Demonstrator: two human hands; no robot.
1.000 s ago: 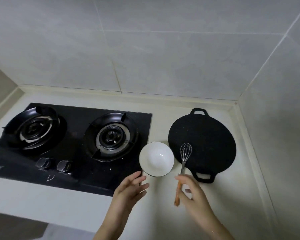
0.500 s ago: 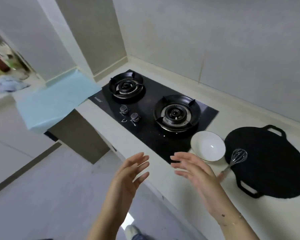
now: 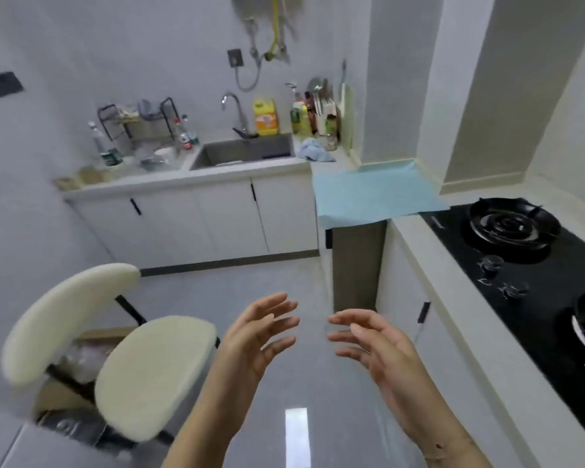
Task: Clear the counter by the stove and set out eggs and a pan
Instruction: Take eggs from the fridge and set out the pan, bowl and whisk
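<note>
My left hand [image 3: 259, 336] and my right hand [image 3: 374, 346] hover over the grey floor, palms facing each other, fingers spread and holding nothing. The black gas stove [image 3: 527, 265] lies on the counter at the right, its far burner [image 3: 514, 226] in full sight and the near one cut by the frame edge. The pan, the bowl and the whisk are out of view, and I see no eggs.
A cream chair [image 3: 125, 363] stands at lower left, with a box and bags beneath it. A blue mat [image 3: 375, 194] covers the corner counter. Across the room are a sink [image 3: 244, 152] with a tap, bottles, a yellow jug [image 3: 265, 116] and a dish rack [image 3: 139, 121].
The view has swung left from the stove counter toward the sink wall. My right hand let go of the whisk, and both hands now hang empty over the floor.
</note>
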